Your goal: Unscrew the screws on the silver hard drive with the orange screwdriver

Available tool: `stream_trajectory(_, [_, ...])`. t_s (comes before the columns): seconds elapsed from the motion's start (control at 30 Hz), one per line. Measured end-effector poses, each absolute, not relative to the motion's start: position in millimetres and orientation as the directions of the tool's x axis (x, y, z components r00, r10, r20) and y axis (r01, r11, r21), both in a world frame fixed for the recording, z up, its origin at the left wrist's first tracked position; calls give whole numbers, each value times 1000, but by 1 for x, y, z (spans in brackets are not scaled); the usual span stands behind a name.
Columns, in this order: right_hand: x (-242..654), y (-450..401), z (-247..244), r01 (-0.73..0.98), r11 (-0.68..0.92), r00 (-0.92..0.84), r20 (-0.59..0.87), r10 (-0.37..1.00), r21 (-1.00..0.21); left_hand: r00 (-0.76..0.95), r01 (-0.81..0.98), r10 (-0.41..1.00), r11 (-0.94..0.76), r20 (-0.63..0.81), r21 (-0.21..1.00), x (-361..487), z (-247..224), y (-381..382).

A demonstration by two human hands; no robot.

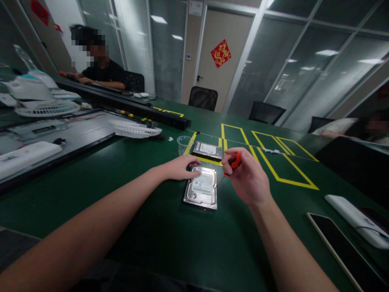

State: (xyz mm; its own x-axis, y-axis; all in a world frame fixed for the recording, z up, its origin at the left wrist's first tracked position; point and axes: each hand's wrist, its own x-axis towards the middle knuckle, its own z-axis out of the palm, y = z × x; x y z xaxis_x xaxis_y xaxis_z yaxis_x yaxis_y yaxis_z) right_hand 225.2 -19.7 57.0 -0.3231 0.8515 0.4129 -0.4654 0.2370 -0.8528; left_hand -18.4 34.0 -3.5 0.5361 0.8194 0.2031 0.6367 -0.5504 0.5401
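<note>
A silver hard drive with a pale label lies flat on the green table. My left hand rests at its upper left edge, thumb on the top face and fingers curled at the far side. To the right of the drive, my right hand is raised and closed around a red and black screwdriver, whose tip points down toward the drive's upper right; the shaft is too faint to make out. Just behind the first drive lies a second hard drive, with a clear plastic cup beside it.
The green table carries yellow tape rectangles. A black power strip, a white fan grille and a metal panel lie left. A phone and a white device lie right. One person sits far left, another far right.
</note>
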Motion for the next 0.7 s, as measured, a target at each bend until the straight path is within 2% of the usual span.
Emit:
stream_trajectory(0.57, [226,-20,58,-458,248,-319,418,851,-854,534,635,820,-550,206,542,-18,-3,34])
stream_trajectory(0.7, [225,-19,59,-489,209,-311,393,865,-847,537,631,815,-558,216,539,-18,-4,34])
